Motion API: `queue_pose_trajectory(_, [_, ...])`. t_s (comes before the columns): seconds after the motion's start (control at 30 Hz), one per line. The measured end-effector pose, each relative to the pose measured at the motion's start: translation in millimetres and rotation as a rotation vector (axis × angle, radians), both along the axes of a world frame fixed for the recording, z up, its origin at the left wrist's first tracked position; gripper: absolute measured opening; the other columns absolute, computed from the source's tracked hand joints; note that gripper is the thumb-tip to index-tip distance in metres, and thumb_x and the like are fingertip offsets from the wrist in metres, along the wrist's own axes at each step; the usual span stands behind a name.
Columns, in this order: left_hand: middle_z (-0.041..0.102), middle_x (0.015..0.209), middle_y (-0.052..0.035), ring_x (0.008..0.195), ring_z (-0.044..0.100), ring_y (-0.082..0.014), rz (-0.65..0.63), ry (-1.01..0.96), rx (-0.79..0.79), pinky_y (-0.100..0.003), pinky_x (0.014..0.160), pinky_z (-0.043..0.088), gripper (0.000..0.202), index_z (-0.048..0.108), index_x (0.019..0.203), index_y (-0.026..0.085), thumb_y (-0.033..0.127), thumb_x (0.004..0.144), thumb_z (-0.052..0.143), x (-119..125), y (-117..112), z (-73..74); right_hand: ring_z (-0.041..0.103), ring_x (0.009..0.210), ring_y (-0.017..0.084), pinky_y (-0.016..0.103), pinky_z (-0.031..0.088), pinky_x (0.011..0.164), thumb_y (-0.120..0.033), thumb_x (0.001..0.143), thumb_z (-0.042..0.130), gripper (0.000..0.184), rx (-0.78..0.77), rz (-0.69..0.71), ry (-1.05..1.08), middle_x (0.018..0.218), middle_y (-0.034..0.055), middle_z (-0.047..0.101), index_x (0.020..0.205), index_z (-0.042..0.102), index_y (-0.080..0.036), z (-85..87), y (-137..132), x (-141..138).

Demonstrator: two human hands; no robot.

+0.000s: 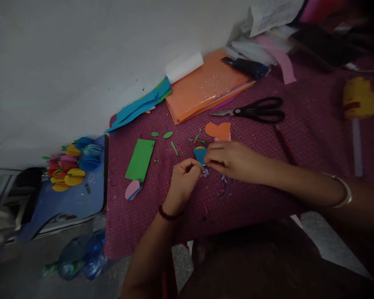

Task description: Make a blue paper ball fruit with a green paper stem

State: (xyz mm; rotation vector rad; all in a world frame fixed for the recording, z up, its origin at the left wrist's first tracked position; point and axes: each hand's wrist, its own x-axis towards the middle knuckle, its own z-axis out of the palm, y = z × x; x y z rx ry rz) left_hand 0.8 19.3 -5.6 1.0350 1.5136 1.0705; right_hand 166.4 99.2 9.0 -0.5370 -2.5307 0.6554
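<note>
Blue paper piece [200,154]: frame centre, on table [137,224].
Left hand [183,180]: fingertips pinched on it.
Right hand [233,161]: fingertips pinching it.

Black scissors [252,111] lie right of centre on the checked maroon cloth [137,224], just below a stack of orange sheets [205,85] with a white roll [183,66] at its upper-left corner. A green paper rectangle [140,159] sits left of centre, pink cut-outs [132,189] just under it — at far left, coloured paper fruit shapes [70,164] crowd a blue sheet [68,203], plastic bottles [81,257] below them.
</note>
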Motion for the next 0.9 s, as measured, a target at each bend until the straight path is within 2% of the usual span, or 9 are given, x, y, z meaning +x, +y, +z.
queue_pose_trajectory(0.33, [0.044,0.051,0.0058,0.047,0.037,-0.0066,-0.182,0.122,-0.024,-0.02,0.046,0.03,0.018,0.054,0.063,0.016,0.027,0.077,0.056,0.8,-1.9,11.7,0.054,0.074,0.014,0.026,0.038,0.07,-0.009,0.083,0.053,0.014,-0.084,0.055,0.002,0.077,0.0035,0.06,0.076,0.062,-0.016,-2.7,0.7,-2.4])
queue_pose_trajectory(0.5, [0.046,0.053,0.005,0.049,0.04,-0.0071,-0.159,0.153,0.007,-0.021,0.048,0.031,0.018,0.058,0.066,0.016,0.027,0.08,0.056,-0.3,-1.5,10.7,0.055,0.078,0.016,0.029,0.041,0.072,-0.009,0.083,0.052,0.013,-0.121,0.028,0.026,0.082,0.0051,0.06,0.082,0.063,-0.015,-3.2,-0.3,-1.6])
queue_pose_trajectory(0.57, [0.047,0.053,0.0048,0.05,0.04,-0.0071,-0.121,0.106,0.059,-0.02,0.049,0.031,0.021,0.058,0.066,0.016,0.029,0.083,0.056,-1.4,-2.3,9.2,0.056,0.08,0.016,0.029,0.043,0.071,-0.012,0.082,0.054,0.015,-0.215,-0.043,0.135,0.088,0.0053,0.061,0.094,0.062,-0.016,-1.9,0.2,-1.3])
queue_pose_trajectory(0.67, [0.049,0.055,0.0046,0.051,0.041,-0.0071,-0.061,0.019,0.14,-0.02,0.051,0.033,0.02,0.06,0.071,0.016,0.031,0.085,0.057,-2.9,-4.0,7.7,0.058,0.081,0.016,0.028,0.046,0.068,-0.02,0.081,0.059,0.028,-0.51,-0.165,0.406,0.096,0.0048,0.061,0.108,0.055,-0.02,-1.6,2.3,-2.8])
queue_pose_trajectory(0.77, [0.05,0.055,0.0045,0.051,0.042,-0.0071,-0.037,0.001,0.19,-0.02,0.051,0.034,0.02,0.061,0.073,0.016,0.032,0.086,0.058,-2.2,-5.1,8.4,0.058,0.074,0.014,0.027,0.047,0.065,-0.026,0.079,0.06,0.019,-0.764,-0.153,0.482,0.086,0.0021,0.06,0.097,0.055,-0.02,-3.5,1.9,-6.8])
queue_pose_trajectory(0.83, [0.049,0.053,0.0047,0.05,0.041,-0.0069,-0.045,0.03,0.196,-0.02,0.05,0.033,0.023,0.06,0.069,0.016,0.033,0.085,0.058,-0.3,-5.5,9.5,0.056,0.068,0.013,0.026,0.046,0.062,-0.024,0.077,0.061,0.011,-0.801,-0.117,0.409,0.077,0.0006,0.059,0.086,0.057,-0.019,-5.0,-1.4,-9.7])
queue_pose_trajectory(0.9, [0.047,0.052,0.0051,0.048,0.039,-0.0068,-0.049,0.069,0.187,-0.02,0.049,0.031,0.024,0.059,0.067,0.016,0.033,0.084,0.059,2.0,-5.7,9.8,0.055,0.066,0.012,0.026,0.044,0.062,-0.02,0.076,0.059,0.004,-0.737,-0.124,0.35,0.073,0.0001,0.058,0.079,0.058,-0.017,-6.0,-5.8,-11.8])
